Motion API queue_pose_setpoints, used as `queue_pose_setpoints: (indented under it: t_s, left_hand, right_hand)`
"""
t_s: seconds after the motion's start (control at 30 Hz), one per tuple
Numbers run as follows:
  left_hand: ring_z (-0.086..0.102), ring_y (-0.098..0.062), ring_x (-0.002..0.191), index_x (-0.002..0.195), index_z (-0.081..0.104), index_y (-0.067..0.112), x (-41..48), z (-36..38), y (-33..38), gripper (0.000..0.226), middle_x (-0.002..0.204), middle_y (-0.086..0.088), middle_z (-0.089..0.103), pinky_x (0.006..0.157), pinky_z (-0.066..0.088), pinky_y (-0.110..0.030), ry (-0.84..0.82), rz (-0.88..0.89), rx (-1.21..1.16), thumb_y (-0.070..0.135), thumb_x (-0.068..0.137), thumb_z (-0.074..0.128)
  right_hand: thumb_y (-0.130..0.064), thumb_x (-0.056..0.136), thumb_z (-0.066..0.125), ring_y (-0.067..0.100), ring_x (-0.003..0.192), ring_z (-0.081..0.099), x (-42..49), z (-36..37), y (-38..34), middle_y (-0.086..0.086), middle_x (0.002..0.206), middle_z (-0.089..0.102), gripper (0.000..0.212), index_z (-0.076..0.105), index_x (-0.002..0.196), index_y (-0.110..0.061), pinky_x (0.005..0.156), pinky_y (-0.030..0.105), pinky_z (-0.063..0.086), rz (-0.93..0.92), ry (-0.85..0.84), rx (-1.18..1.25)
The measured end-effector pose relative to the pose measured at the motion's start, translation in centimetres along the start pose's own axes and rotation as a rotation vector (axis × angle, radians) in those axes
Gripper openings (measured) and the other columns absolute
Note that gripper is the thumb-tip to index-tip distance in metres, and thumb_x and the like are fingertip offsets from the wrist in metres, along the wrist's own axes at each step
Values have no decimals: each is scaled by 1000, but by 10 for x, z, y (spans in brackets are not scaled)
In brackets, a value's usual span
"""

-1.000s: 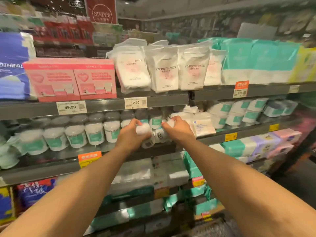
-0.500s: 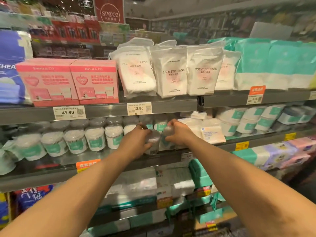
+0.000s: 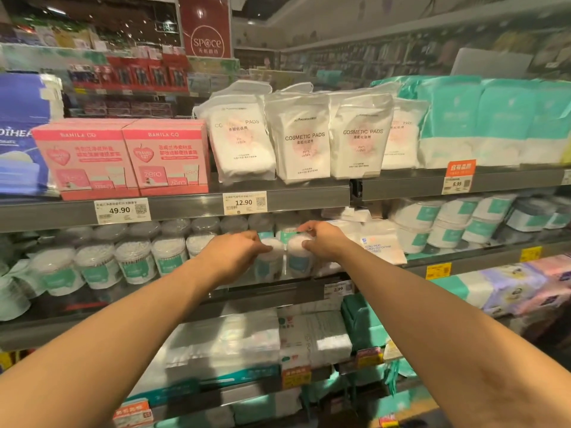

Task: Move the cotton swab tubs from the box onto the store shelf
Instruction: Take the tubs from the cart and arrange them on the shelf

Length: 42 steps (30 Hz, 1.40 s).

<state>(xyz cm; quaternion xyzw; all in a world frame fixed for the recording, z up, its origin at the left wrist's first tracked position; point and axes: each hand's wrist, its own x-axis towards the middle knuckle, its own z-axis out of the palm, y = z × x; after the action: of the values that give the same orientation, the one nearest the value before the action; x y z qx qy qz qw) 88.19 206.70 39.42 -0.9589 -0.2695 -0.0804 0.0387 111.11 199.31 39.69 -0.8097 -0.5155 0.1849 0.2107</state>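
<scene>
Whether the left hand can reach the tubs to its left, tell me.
Probably yes: the left hand is at the same shelf, and nothing stands between it and those tubs, though it grips a tub.

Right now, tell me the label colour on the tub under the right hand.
Teal green label on the tub under the right hand; head view shows it.
</scene>
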Motion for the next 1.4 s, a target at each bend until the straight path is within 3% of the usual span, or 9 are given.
queue_pose_setpoints:
  t_s: [0.1, 0.17, 0.3, 0.5, 0.8, 0.97, 1.1, 1.23, 1.4]
  left_hand:
    - [57, -25, 116, 144, 50, 38, 4, 5, 3, 49, 130, 1, 53, 88, 52, -40, -46, -34, -2, 20, 98, 52]
    - [57, -25, 118, 141, 54, 33, 6, 5, 4, 48, 133, -1, 56, 96, 50, -40, -45, -74, -77, 16, 96, 53]
    - [63, -22, 95, 129, 61, 35, 5, 0, -3, 48, 117, -2, 70, 77, 50, -32, -17, -130, -150, 7, 91, 47]
    - [52, -21, 131, 145, 50, 39, 8, -1, -2, 64, 150, 7, 49, 100, 49, -36, -90, 1, -7, 6, 90, 50]
    - [55, -21, 123, 149, 41, 41, 28, 11, -6, 76, 146, 10, 41, 94, 52, -40, -142, -38, 48, 3, 86, 60]
    - [49, -24, 129, 153, 36, 38, 31, 11, -8, 74, 148, 4, 39, 102, 46, -36, -182, -94, 43, 6, 90, 60]
    - [49, -25, 127, 152, 34, 41, 33, 15, -4, 74, 145, 3, 37, 98, 48, -37, -182, -137, 27, 6, 91, 59]
    - [54, -26, 120, 148, 42, 38, 31, 15, -1, 64, 139, 3, 44, 95, 50, -40, -116, -168, -60, 11, 91, 58]
    - [58, -26, 119, 134, 59, 29, 25, 18, 17, 42, 134, -1, 56, 98, 51, -43, 97, -212, -302, 14, 96, 54]
  right_hand:
    - [-15, 96, 58, 22, 117, 58, 2, 0, 1, 2, 134, 61, 41, 57, 134, -28, 96, 27, 46, 30, 21, 7]
    - [-22, 97, 55, 24, 118, 58, 0, 3, 2, 5, 137, 59, 41, 53, 138, -28, 98, 31, 48, 62, 19, 14]
    - [-47, 97, 58, 30, 120, 58, -5, 9, 4, 9, 137, 58, 54, 46, 144, -21, 99, 42, 51, 70, 27, 56]
    - [-44, 98, 59, 31, 124, 56, 2, 12, 6, 11, 138, 57, 57, 43, 144, -15, 98, 34, 47, 82, 25, 86]
    - [-32, 101, 47, 30, 143, 39, 13, 19, 2, 10, 158, 41, 58, 37, 155, -16, 115, 33, 33, 66, 12, 112]
    - [-27, 103, 46, 35, 131, 49, 21, 22, -3, 18, 144, 51, 48, 37, 148, -12, 104, 36, 41, 95, 4, 148]
    - [-28, 106, 42, 34, 137, 45, 22, 24, -6, 16, 151, 46, 47, 38, 150, -12, 110, 37, 38, 84, 22, 130]
    - [-32, 107, 39, 35, 139, 43, 13, 34, -7, 14, 154, 43, 49, 35, 154, -18, 112, 41, 36, 99, 112, 198]
    - [-28, 102, 47, 29, 112, 58, -9, 39, -11, 9, 123, 65, 28, 62, 124, -20, 90, 33, 46, 87, 358, 289]
